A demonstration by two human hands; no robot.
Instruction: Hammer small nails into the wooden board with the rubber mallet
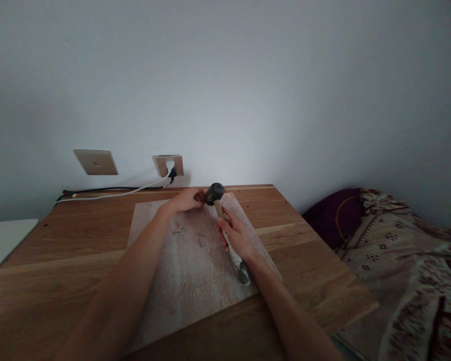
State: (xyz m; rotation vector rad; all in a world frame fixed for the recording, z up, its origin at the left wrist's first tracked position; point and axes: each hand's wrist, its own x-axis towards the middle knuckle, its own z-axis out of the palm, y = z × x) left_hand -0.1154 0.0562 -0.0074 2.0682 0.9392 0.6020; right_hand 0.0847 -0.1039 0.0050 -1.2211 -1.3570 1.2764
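Observation:
My right hand [235,233] is wrapped round the wooden handle of a mallet [214,193] with a dark, rounded head. The handle slants down toward me and ends in a dark grip below the hand. Close to the left of the mallet head is my left hand [188,199], its fingers bent together low over the board. Whatever those fingers pinch is too small and shaded to make out. Under both hands lies a pale, worn board [190,286]. Several thin metal nails [178,232] are scattered on it, nearer to me than my left hand.
The board rests on a wooden table [296,260] set against a pale wall. White and black cables [113,194] run along its back edge to a wall socket [169,165]. A patterned blanket [383,255] and a dark purple cushion [334,215] lie to the right.

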